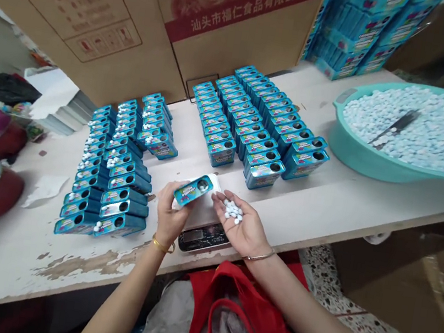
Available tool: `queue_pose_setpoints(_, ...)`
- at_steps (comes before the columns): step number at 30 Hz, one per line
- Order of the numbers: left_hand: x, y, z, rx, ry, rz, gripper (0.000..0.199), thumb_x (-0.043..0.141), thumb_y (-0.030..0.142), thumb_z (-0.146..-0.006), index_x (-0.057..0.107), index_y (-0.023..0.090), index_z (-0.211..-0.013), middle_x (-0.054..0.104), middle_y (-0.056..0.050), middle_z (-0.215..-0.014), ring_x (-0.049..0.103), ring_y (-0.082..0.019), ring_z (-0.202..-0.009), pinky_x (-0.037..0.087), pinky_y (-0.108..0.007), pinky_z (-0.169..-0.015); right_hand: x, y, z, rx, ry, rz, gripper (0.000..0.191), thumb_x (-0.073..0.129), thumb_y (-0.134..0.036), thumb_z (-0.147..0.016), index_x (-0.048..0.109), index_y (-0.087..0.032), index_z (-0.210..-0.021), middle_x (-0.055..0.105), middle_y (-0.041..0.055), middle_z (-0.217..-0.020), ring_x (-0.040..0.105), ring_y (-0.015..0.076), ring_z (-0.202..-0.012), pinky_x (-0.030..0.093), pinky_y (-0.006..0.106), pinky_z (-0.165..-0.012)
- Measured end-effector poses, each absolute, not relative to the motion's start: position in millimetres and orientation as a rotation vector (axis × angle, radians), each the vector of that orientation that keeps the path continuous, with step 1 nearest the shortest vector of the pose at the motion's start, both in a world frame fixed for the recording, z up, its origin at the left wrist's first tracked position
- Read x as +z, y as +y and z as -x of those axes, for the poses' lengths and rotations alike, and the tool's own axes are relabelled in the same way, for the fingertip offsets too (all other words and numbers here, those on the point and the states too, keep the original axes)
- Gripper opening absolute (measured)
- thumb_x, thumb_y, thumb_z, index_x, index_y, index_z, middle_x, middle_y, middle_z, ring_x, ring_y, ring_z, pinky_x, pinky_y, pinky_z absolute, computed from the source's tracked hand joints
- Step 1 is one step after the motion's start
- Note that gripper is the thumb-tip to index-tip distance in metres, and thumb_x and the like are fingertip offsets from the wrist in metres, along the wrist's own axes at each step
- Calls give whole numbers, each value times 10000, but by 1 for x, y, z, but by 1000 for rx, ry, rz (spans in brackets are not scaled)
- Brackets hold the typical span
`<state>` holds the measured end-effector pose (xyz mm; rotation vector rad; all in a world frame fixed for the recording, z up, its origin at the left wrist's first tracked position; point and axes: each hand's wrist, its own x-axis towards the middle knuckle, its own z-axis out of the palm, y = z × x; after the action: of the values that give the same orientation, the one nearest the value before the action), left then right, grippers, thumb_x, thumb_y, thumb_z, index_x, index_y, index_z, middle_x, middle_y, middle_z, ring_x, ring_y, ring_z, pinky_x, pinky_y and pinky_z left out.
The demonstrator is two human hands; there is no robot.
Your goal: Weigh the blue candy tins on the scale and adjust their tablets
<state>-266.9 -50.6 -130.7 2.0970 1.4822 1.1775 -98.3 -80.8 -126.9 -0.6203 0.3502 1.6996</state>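
My left hand (170,212) grips a small blue mint tin (193,190), its round opening facing up. My right hand (239,226) lies open, palm up, next to that tin, with a small heap of white mints (233,211) in the palm. Under and between my hands sits a digital kitchen scale (203,237), its top partly hidden by a white sheet. Rows of matching blue tins (222,151) stand on the table beyond my hands, and several have white mints showing at their openings (93,158).
A turquoise basin (373,162) full of white mints, with a dark metal scoop (394,127) in it, stands at right on the worn white table (281,214). Cardboard cartons (166,8) and stacked blue boxes (350,35) rise behind. Bags lie at left.
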Motion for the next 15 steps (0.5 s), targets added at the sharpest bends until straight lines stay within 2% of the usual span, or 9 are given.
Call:
queue_pose_setpoints(5,-148,-36,275,1165,1451,-1779,436,691,433,-725,539,188,-1052,629,-41,-990,606,-184,-924,488,-331,-855,-148,-81,75,1650,338,693,113,532,-93,-800,628,-112,-856,714,132,-870,687,195,-919,571,306,-815)
queue_pose_setpoints(9,-148,-36,281,1102,1341,-1753,566,668,507,-731,501,196,-1172,594,-89,-1153,577,-215,-1078,467,-356,-936,-156,-79,67,1621,344,745,145,494,-85,-813,622,-110,-877,712,141,-888,679,203,-953,577,309,-801)
queue_pose_setpoints(12,-148,-45,287,1187,1232,-1710,649,509,613,-811,414,213,-1313,490,-128,-1342,460,-236,-1263,356,-399,-1072,-161,-77,68,1600,359,801,177,444,-86,-841,614,-121,-874,714,118,-855,687,188,-921,587,293,-764)
queue_pose_setpoints(15,-157,-61,291,1303,1338,-1475,633,258,645,-891,348,238,-1368,392,-121,-1439,360,-196,-1349,274,-387,-1129,-166,-77,72,1610,362,825,197,415,-91,-862,608,-126,-859,711,99,-819,692,174,-891,588,280,-757)
